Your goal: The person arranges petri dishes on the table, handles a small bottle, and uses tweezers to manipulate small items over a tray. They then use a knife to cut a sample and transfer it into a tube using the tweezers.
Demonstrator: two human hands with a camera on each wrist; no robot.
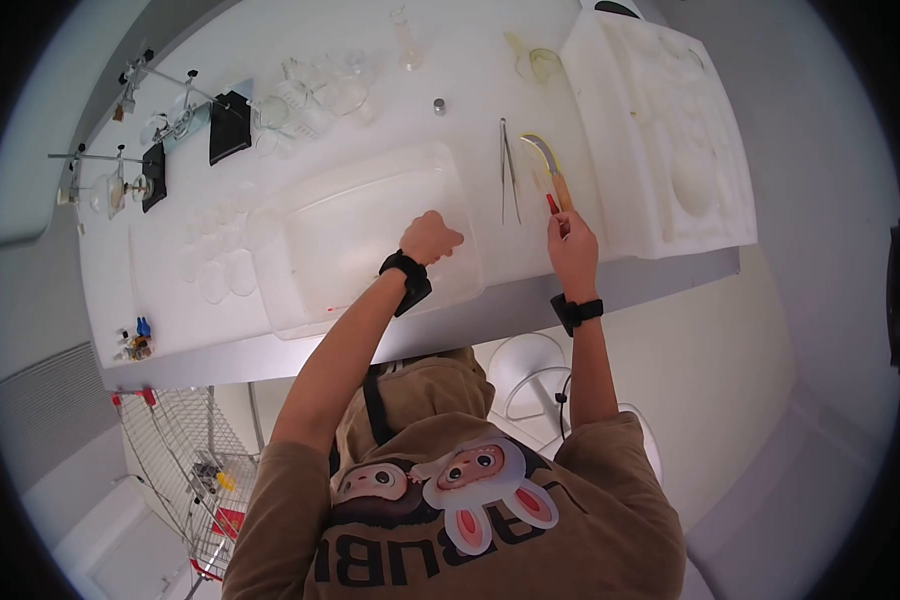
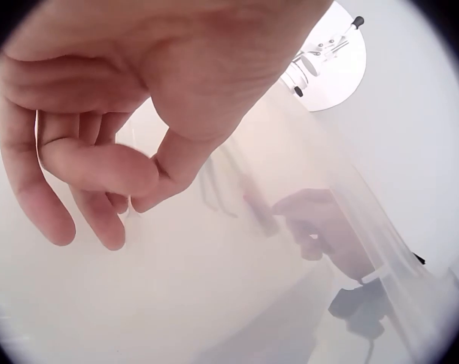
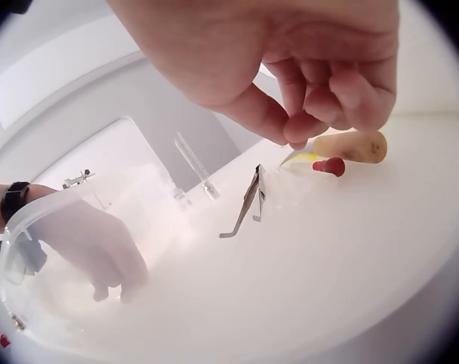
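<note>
Over the translucent tub [image 1: 370,200], the left hand [image 1: 431,238] is bent at the fingers. In the left wrist view the thumb and forefinger of this hand [image 2: 116,129] pinch a thin clear thing [image 2: 131,210], too faint to identify. The right hand [image 1: 574,250] has curled fingers, with nothing visible between thumb and forefinger in the right wrist view. Just beyond its fingertips [image 3: 296,141] lie a red rubber bulb [image 3: 330,167] and a curved blade with a wooden handle [image 3: 355,147]. Metal tweezers [image 1: 508,175] lie left of the blade.
A white moulded tray [image 1: 670,140] stands at the right. Glassware [image 1: 320,95] and clamp stands [image 1: 232,125] are at the back left, with clear round dishes [image 1: 213,270] before them. A small metal-topped item [image 1: 439,106] and a cylinder [image 1: 406,45] stand behind the tub.
</note>
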